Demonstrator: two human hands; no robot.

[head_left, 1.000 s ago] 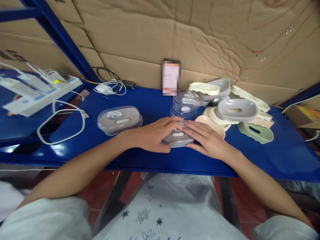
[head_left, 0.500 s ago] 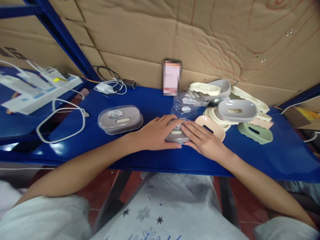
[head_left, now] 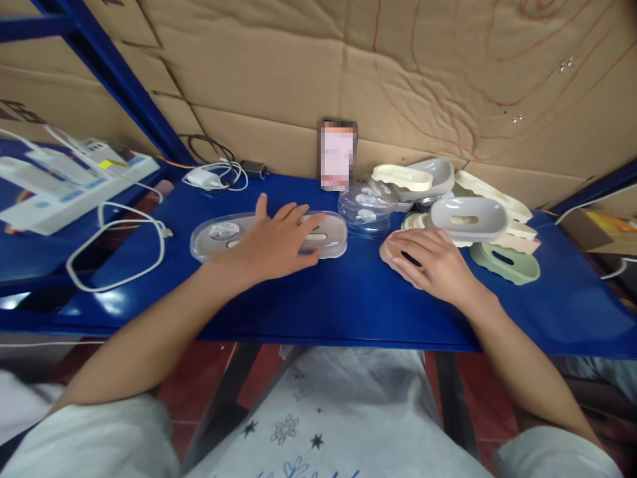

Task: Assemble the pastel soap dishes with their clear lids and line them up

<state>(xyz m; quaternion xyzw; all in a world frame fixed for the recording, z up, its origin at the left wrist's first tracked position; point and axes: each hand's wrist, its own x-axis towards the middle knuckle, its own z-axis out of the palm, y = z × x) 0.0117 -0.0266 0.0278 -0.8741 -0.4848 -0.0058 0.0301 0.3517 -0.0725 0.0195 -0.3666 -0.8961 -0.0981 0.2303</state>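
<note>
The left hand [head_left: 271,242] lies flat, its fingers [head_left: 293,216] spread and extended over a lidded soap case [head_left: 326,236] with a clear cover and a grey base, which sits on the blue worktop [head_left: 348,299] just at 3 o'clock of a second lidded case [head_left: 216,237]; the hand presses or steadies rather than grips, closed around nothing. The right hand [head_left: 430,262] rests palm down on a peach-coloured tray [head_left: 391,252], its fingers curled loosely over the far edge; whether they pinch the rim cannot be told. At 12 o'clock of that tray stands a stack of clear lids [head_left: 367,207], and at 2 o'clock a heap of grey, cream and green trays [head_left: 472,222]. The case looks like thin moulded plastic: light, stiff, smooth enough to slide on the glossy worktop, and the clear cover would likely flex or pop loose if squeezed at the middle. The long sides of the base, taken between thumb and fingers, seem the surest hold; the tray should lift easily by its rim.
</note>
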